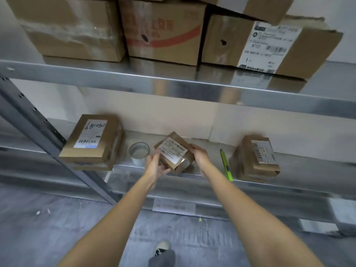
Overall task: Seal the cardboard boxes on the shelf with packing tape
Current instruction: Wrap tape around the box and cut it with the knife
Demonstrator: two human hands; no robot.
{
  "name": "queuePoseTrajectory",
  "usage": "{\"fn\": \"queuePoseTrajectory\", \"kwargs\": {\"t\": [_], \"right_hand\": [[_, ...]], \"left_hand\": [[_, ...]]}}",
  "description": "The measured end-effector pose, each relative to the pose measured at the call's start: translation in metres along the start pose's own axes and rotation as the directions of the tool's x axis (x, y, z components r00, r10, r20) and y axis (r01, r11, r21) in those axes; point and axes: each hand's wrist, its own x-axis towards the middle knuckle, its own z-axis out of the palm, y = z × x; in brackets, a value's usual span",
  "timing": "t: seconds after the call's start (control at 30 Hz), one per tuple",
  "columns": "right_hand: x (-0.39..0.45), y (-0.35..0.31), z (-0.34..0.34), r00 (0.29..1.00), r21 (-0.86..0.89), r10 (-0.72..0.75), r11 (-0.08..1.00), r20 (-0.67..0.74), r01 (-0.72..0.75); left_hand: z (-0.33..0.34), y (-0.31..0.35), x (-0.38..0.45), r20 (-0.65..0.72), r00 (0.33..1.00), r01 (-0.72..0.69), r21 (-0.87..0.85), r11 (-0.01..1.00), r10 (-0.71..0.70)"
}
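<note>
A small cardboard box [174, 151] with a white label sits tilted on the middle metal shelf [300, 170], between both hands. My left hand [156, 166] holds its near left corner, fingers curled under it. My right hand [199, 154] grips its right side. A roll of clear packing tape [139, 152] stands just left of the box. A green utility knife [226, 164] lies to the right of my right hand.
A stack of flat labelled boxes [92, 141] lies at the shelf's left end, another stack [256, 158] at the right. Large cartons [163, 31] fill the upper shelf. A slanted metal upright [38, 126] crosses at left. My shoe [161, 247] shows on the grey floor.
</note>
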Motion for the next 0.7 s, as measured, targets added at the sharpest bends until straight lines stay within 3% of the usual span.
{"fn": "queuePoseTrajectory", "kwargs": {"t": [0.1,0.23,0.27,0.33,0.4,0.57,0.63,0.7], "right_hand": [[0.017,0.008,0.008,1.0,-0.054,0.028,0.998,-0.014,-0.029],[0.043,0.008,0.008,0.998,-0.151,0.033,0.988,-0.049,-0.04],[0.049,0.007,0.007,0.997,-0.147,0.026,0.988,-0.073,-0.036],[0.061,0.007,0.005,0.993,-0.142,0.006,0.99,-0.118,-0.022],[0.068,0.008,0.005,0.991,-0.154,0.02,0.987,-0.136,-0.041],[0.059,0.009,0.005,0.966,-0.354,-0.004,0.931,-0.257,-0.09],[0.05,0.01,0.002,0.95,-0.386,-0.013,0.916,-0.311,-0.114],[0.04,0.013,0.002,0.948,-0.286,0.006,0.953,-0.317,-0.101]], "left_hand": [[-0.011,-0.003,0.016,-0.031,0.999,0.025,0.116,0.993,-0.021],[-0.018,0.005,0.035,0.08,0.997,-0.035,0.327,0.944,0.01],[-0.021,0.003,0.04,0.063,0.996,-0.082,0.42,0.904,0.061],[-0.029,-0.005,0.045,0.032,0.981,-0.163,0.664,0.73,0.189],[-0.034,-0.019,0.048,0.081,0.98,-0.18,0.762,0.622,0.185],[-0.023,-0.012,0.055,0.115,0.983,-0.182,0.516,0.837,0.143],[-0.02,-0.002,0.057,0.172,0.977,-0.194,0.491,0.849,0.124],[-0.022,-0.001,0.06,0.208,0.971,-0.205,0.494,0.845,0.114]]}}
